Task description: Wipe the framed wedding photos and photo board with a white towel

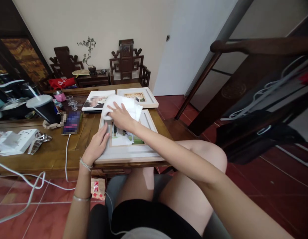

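A white picture frame with pale wooden edges lies flat at the table's near right edge, a picture with green and white areas inside it. My left hand rests on the frame's left edge, fingers stretched out. Over the frame's upper part, my right hand holds a folded white cloth, pressing down with fingers apart. The cloth and my right forearm hide part of the picture. Behind it are a second white frame and a white photo panel, partly covered by the cloth.
On the wooden table at left stand a dark cup with lid and straw, a phone on a white cable, and a white power strip. Small clear cups sit farther back. A wooden railing rises at right.
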`<act>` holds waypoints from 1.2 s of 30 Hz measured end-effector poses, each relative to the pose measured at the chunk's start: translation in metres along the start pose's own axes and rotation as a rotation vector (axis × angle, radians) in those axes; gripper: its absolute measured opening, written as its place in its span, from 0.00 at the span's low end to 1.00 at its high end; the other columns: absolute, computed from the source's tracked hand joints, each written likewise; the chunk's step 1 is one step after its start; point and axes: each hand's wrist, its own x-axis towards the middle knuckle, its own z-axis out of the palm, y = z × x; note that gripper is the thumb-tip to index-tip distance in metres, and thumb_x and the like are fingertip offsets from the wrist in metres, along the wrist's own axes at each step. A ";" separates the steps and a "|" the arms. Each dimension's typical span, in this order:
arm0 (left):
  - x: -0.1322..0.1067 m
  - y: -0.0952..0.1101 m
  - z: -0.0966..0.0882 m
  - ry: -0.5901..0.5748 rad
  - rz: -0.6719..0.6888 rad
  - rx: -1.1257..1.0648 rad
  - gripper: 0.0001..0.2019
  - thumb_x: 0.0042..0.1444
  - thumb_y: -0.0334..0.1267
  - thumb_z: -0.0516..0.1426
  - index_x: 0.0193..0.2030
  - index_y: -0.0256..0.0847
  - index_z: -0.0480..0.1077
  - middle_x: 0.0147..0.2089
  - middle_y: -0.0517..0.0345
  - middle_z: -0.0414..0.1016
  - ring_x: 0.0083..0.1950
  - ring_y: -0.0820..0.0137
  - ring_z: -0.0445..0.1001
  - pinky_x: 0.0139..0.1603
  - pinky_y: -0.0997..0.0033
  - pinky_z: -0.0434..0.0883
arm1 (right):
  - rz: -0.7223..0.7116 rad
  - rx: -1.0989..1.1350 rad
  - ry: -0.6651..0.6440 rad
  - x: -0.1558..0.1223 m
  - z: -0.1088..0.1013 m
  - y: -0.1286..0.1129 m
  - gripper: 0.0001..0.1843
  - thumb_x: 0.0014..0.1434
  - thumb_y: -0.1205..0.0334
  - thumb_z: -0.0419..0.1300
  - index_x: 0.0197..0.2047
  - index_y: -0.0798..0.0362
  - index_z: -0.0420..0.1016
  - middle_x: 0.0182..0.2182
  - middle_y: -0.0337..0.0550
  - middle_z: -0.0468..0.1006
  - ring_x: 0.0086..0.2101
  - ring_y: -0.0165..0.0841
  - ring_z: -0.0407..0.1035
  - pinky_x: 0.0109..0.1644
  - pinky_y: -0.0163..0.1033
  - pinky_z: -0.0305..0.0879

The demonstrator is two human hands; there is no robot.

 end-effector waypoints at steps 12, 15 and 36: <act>-0.001 -0.009 0.000 -0.012 0.076 0.042 0.26 0.57 0.26 0.47 0.60 0.38 0.74 0.67 0.49 0.70 0.67 0.60 0.69 0.72 0.51 0.62 | -0.004 0.107 -0.221 -0.019 0.006 0.038 0.29 0.55 0.83 0.52 0.56 0.58 0.76 0.59 0.61 0.73 0.70 0.45 0.50 0.70 0.65 0.39; -0.001 -0.011 0.001 -0.009 0.077 0.032 0.28 0.55 0.25 0.47 0.60 0.38 0.73 0.67 0.50 0.69 0.68 0.60 0.68 0.72 0.51 0.61 | 0.092 0.081 -0.256 -0.040 -0.004 0.067 0.30 0.54 0.83 0.51 0.56 0.55 0.78 0.58 0.56 0.75 0.68 0.46 0.54 0.70 0.66 0.40; 0.026 -0.005 -0.011 -0.060 0.105 0.126 0.26 0.47 0.27 0.49 0.52 0.38 0.77 0.60 0.47 0.71 0.63 0.56 0.71 0.69 0.49 0.64 | 0.100 0.272 -0.257 -0.158 -0.031 0.066 0.33 0.45 0.84 0.48 0.45 0.50 0.83 0.47 0.43 0.84 0.65 0.40 0.61 0.61 0.41 0.65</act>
